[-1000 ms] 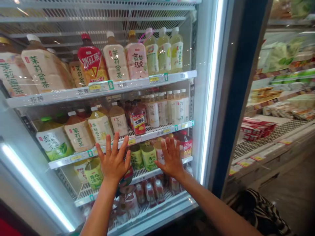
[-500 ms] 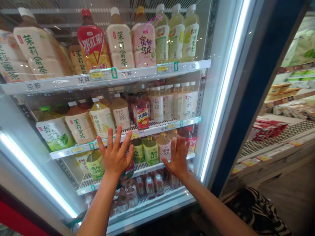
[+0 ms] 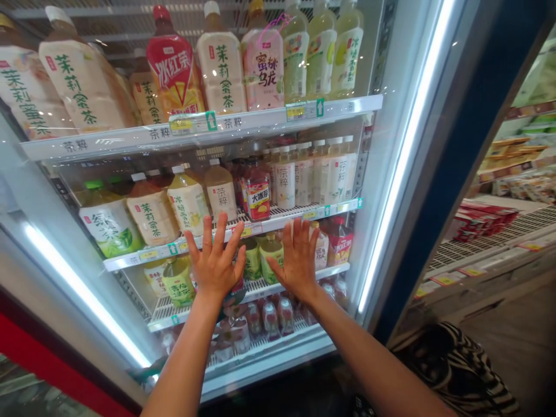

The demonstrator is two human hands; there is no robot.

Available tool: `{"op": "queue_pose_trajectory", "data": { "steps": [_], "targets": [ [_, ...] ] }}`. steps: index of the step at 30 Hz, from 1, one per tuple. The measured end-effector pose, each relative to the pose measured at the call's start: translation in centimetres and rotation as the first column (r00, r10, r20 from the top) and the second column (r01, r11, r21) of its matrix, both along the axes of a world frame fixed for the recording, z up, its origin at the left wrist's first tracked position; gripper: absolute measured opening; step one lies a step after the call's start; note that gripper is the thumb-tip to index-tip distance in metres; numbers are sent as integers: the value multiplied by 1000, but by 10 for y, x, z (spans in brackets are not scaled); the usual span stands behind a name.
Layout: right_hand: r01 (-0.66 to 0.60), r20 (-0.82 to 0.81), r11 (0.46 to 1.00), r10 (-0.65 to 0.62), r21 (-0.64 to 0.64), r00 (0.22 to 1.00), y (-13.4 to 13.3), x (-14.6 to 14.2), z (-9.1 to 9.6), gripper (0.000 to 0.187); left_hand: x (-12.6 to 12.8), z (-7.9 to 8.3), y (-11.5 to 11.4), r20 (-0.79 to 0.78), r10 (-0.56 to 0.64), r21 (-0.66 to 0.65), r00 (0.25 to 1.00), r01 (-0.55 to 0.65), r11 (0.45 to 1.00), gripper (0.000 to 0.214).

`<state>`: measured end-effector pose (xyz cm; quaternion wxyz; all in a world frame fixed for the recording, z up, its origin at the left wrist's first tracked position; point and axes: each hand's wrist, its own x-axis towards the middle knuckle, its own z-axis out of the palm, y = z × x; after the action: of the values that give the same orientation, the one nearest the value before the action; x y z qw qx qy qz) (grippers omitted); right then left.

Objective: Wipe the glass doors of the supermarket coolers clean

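My left hand [image 3: 215, 267] is raised with fingers spread in front of a drinks cooler, level with its lower middle shelf, and holds nothing. Beside it my right hand [image 3: 299, 267] is also open, fingers up and thumb out, with nothing in it. Reflections suggest glass before the bottles; whether my palms touch it I cannot tell. Behind the hands are a green-labelled bottle [image 3: 270, 258], partly hidden by my right hand, and another green bottle [image 3: 178, 284] left of my left hand. Just above stands a dark bottle with a red label [image 3: 258, 194].
Large tea bottles line the top shelf edge [image 3: 260, 120], among them a red-labelled bottle [image 3: 174, 69]. A bright light strip [image 3: 406, 156] runs down the cooler's right side. Rightward are an open shelf [image 3: 460, 255] with packets and a black-and-white striped cloth [image 3: 464, 370] low down.
My right hand has moved left, closer to my left hand, and now covers part of the green bottle. The view has shifted slightly; both hands stay open.
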<state>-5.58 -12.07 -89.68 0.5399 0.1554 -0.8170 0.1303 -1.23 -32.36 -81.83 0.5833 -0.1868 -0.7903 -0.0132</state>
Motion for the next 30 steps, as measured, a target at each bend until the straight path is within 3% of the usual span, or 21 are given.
{"op": "queue_pose_trajectory", "data": {
  "steps": [2,3,7,9,13,15,19,21,22,27,29,30],
  "targets": [
    [3,-13,1000,-3,-3,1000,-13,1,18,100,2,1,-1,-4,-1,-20,1000,1,1000,77],
    [-1,-21,1000,1,4,1000,-19,3,18,99,4,-1,-4,-2,-5,-33,1000,5,999,78],
    [-47,-59,994,53,94,997,-41,22,-15,93,21,-20,-32,31,-2,-25,1000,2,1000,80],
    [-54,-75,992,63,118,995,-56,27,-19,92,31,-38,-55,43,52,38,998,-54,998,80],
    [-40,-65,993,47,115,997,-97,25,20,94,48,-76,-100,62,138,165,989,-146,975,81],
    [-52,-86,989,65,141,994,-117,25,26,94,52,-93,-116,67,170,216,983,-180,960,81],
    [-144,-117,939,188,312,975,-144,37,-18,78,55,-116,-132,111,212,276,971,-235,932,79],
    [-189,-86,904,239,384,967,-149,44,-32,73,57,-120,-135,150,205,265,967,-239,934,79],
    [-196,-71,901,241,386,968,-150,45,-30,74,58,-120,-135,168,199,261,966,-238,936,79],
    [-134,-24,955,145,263,989,-148,36,18,86,70,-112,-138,262,173,209,949,-231,950,83],
    [-166,-15,898,188,407,982,-144,34,11,83,75,-110,-140,294,177,186,939,-238,953,85],
    [-193,-9,830,232,523,973,-140,35,1,81,77,-110,-142,306,180,175,935,-241,955,86]
  ]
}}
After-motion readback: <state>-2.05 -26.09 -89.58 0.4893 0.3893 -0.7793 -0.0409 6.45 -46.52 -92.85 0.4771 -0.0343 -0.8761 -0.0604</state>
